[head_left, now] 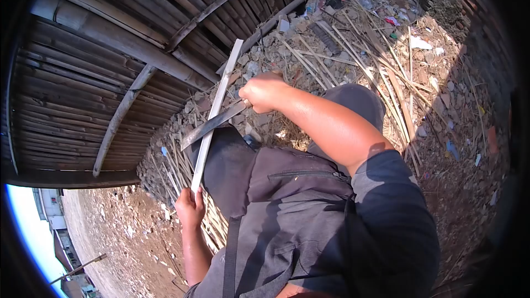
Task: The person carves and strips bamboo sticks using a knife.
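My right hand (264, 91) is closed round the handle of a machete (212, 125), whose broad blade points down to the left. The blade lies across a long pale bamboo strip (219, 98), touching or very near it. My left hand (190, 206) grips the strip's lower end, with thumb and fingers pressed together. From there the strip slants up past my dark-trousered knee (223, 160) towards the bamboo wall. The machete's handle is mostly hidden inside my right fist.
A bamboo slat wall (83, 88) rises at the left and top. Loose bamboo strips (400, 99) lie over rubble at the right, with more beneath my left hand. Litter (392, 20) is scattered at the upper right, near a brick wall (477, 11).
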Tool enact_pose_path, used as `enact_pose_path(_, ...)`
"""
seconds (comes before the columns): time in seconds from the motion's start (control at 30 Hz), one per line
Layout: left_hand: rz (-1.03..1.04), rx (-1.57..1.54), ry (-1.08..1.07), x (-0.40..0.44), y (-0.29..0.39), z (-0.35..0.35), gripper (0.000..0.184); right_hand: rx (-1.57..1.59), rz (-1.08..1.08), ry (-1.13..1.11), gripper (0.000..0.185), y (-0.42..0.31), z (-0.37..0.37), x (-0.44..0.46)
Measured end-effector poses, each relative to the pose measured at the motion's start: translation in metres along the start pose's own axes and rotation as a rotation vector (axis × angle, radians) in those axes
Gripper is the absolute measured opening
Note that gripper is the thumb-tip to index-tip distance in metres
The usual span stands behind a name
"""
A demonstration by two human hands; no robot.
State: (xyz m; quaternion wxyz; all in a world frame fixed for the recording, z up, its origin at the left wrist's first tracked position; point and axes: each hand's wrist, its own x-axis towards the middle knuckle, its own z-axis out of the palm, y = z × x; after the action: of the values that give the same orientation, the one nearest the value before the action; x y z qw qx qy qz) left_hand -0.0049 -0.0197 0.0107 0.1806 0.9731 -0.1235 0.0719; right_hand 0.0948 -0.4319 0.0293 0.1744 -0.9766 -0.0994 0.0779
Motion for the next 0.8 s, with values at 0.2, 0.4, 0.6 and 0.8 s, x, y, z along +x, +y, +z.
enact_pose_path(0.2,-0.039,0.008,-0.060,0.009,-0.003,-0.004,0.040,0.096,0.307,0.042,0.036,0.046,-0.002,0.002)
enact_pose_path(0.4,-0.069,-0.011,-0.068,0.012,0.006,0.003,0.039,0.053,0.007,0.025,0.025,-0.006,0.004,-0.008)
enact_pose_path(0.6,0.002,0.045,0.000,-0.008,-0.025,-0.002,0.040,0.090,0.218,0.030,0.026,0.031,0.001,0.006)
enact_pose_path(0.8,-0.042,0.004,-0.021,0.000,-0.026,-0.004,0.042,0.080,0.177,0.129,0.023,0.023,0.012,0.007)
